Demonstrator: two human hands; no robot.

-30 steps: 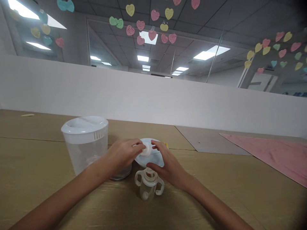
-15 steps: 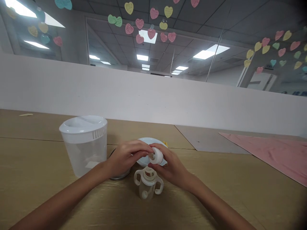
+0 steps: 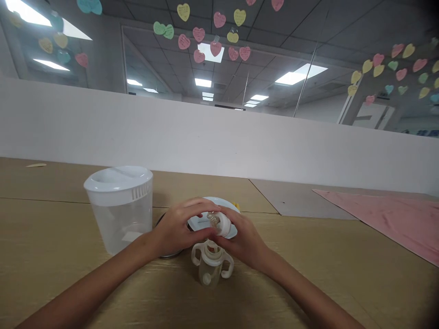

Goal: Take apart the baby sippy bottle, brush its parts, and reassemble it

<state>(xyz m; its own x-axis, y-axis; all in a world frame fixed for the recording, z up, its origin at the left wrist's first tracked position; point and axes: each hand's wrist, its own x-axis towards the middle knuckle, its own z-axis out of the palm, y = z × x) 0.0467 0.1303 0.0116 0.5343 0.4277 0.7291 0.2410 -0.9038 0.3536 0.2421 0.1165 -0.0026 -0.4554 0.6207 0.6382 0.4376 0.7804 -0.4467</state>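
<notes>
Just above a clear two-handled bottle point(image 3: 211, 263), my right hand point(image 3: 245, 235) grips a white collar point(image 3: 224, 224) from the right. A clear nipple point(image 3: 213, 219) sticks out of the collar toward the left. My left hand point(image 3: 183, 224) is curved around the nipple side, its fingertips meeting those of my right hand at the collar. The bottle stands upright on the table with its top uncovered, untouched by either hand. Behind the hands lies a pale blue plate point(image 3: 200, 222), partly hidden.
A translucent bucket with a white lid point(image 3: 118, 194) stands at the left. A dark-rimmed round object point(image 3: 170, 255) is mostly behind my left hand. A pink cloth point(image 3: 387, 214) lies at the right, before a white wall point(image 3: 206, 141).
The nipple now shows, pointing left out of the collar. My left hand has opened wider around it, its thumb lower. The bottle has stayed in place.
</notes>
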